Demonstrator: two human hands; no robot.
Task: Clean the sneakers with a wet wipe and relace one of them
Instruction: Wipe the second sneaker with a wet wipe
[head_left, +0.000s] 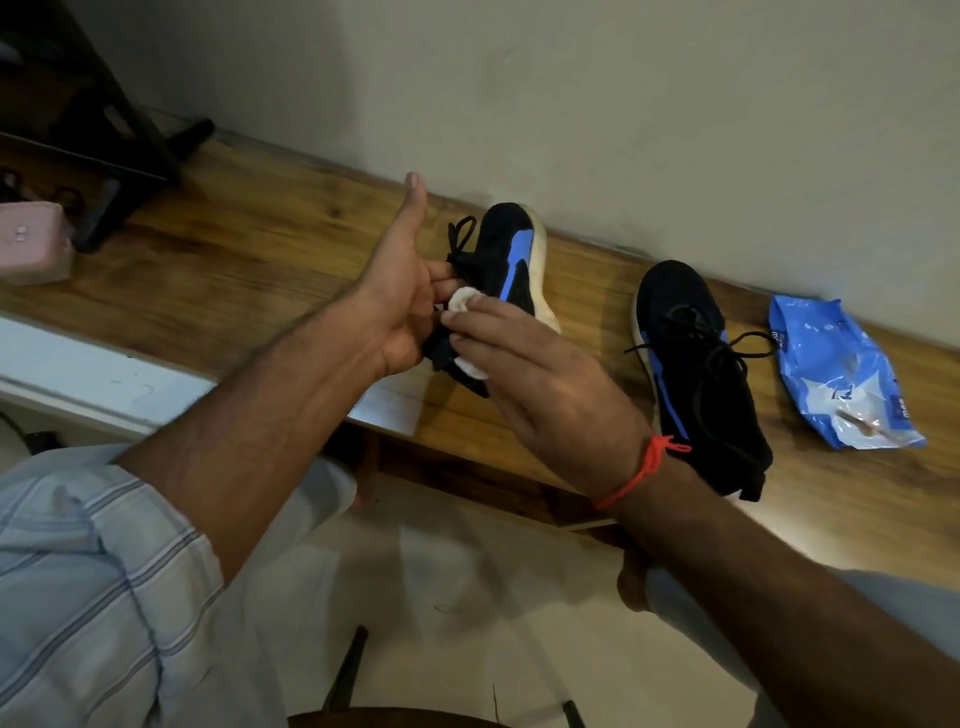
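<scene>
Head view: one sneaker (511, 260) is held in the left hand (400, 296) while a wipe (462, 301) is pinched and rubbed by the right hand (545, 384); relacing is judged still ahead.

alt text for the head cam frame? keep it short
A person's left hand holds up a black-and-blue sneaker while the right hand presses a white wet wipe against it. The second sneaker lies on the wooden bench to the right, its laces loose, beside a blue wipes pack.
</scene>
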